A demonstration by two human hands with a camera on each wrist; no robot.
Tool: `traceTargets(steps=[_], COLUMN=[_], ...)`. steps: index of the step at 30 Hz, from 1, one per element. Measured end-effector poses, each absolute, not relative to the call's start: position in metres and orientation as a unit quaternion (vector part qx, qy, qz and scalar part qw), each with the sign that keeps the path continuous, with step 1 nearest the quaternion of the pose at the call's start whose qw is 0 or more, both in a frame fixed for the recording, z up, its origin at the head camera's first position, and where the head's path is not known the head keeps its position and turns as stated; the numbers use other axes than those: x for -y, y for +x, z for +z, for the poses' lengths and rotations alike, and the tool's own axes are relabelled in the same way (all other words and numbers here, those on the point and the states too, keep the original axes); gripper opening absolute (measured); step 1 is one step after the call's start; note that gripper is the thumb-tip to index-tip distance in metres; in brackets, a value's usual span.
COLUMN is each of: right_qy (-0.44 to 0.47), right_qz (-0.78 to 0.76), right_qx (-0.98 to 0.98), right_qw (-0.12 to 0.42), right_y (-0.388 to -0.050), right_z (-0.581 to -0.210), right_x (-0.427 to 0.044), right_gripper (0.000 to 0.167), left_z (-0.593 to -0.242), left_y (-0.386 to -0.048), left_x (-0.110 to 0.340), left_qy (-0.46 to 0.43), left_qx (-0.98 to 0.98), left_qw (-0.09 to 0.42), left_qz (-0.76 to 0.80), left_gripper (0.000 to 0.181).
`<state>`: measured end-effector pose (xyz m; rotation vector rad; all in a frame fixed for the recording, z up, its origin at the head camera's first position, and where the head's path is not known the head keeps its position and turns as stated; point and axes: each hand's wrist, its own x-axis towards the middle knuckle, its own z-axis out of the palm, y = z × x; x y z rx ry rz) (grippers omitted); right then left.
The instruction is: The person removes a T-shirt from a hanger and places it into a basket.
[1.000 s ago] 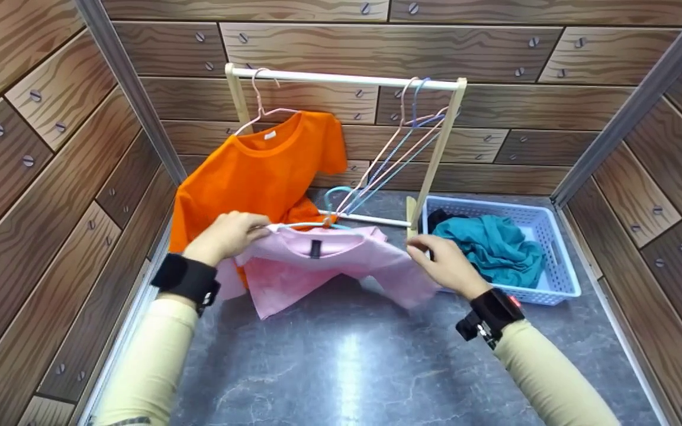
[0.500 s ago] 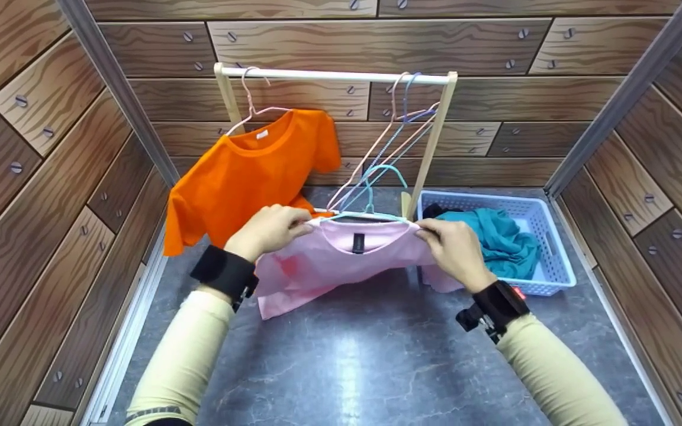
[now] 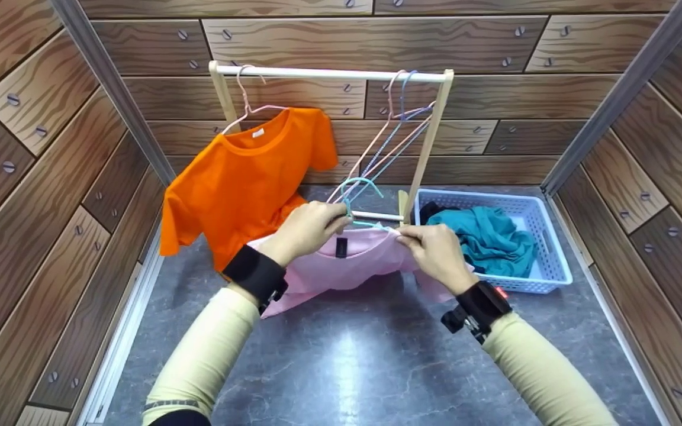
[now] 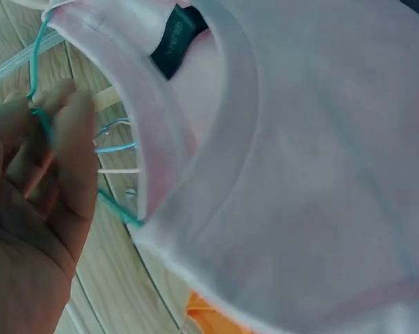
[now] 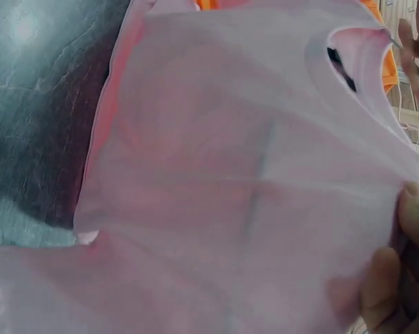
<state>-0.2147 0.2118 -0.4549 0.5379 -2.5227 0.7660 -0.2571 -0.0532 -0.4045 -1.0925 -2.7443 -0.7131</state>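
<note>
A pale pink T-shirt (image 3: 353, 275) with a dark neck label (image 3: 341, 247) hangs on a turquoise hanger (image 3: 370, 224) above the floor. My left hand (image 3: 308, 231) pinches the hanger just below its hook; in the left wrist view, turquoise wire (image 4: 117, 207) runs out of the neckline beside the fingers. At the collar's right end, my right hand (image 3: 438, 251) pinches the shoulder fabric, and the right wrist view has its thumb and fingers on the pink cloth (image 5: 195, 174). Most of the hanger is hidden inside the shirt.
Behind stands a small clothes rack (image 3: 329, 74). On its left hangs an orange T-shirt (image 3: 252, 177); several bare hangers (image 3: 389, 112) lean at its right end. A blue plastic basket (image 3: 554, 260) with teal clothing (image 3: 495, 242) and something black stands right. Wood-patterned walls enclose the floor.
Both hands moved right with the pink T-shirt. The right hand came to the collar and took hold of the shoulder. The left hand went from the left shoulder to the hanger below its hook.
</note>
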Motion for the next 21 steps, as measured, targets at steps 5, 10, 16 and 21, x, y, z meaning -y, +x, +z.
traceTargets(steps=[5, 10, 16, 21], right_qy=[0.195, 0.186, 0.201, 0.209], right_qz=[0.284, 0.291, 0.313, 0.293], right_qx=[0.919, 0.920, 0.914, 0.919], right_qw=[0.192, 0.184, 0.163, 0.162], right_y=[-0.218, -0.223, -0.227, -0.228], right_z=[-0.459, -0.468, -0.477, -0.482], right_x=[-0.220, -0.241, -0.261, -0.285], right_gripper=[0.014, 0.015, 0.016, 0.015], left_z=[-0.409, -0.412, -0.411, -0.413], left_y=[-0.256, -0.255, -0.255, -0.259], left_x=[0.060, 0.073, 0.087, 0.110], left_qy=[-0.354, -0.347, -0.350, -0.315], left_qx=[0.908, 0.912, 0.915, 0.934], left_qw=[0.026, 0.020, 0.000, 0.001], left_qz=[-0.224, -0.219, -0.202, -0.170], left_gripper=[0.025, 0.021, 0.022, 0.023])
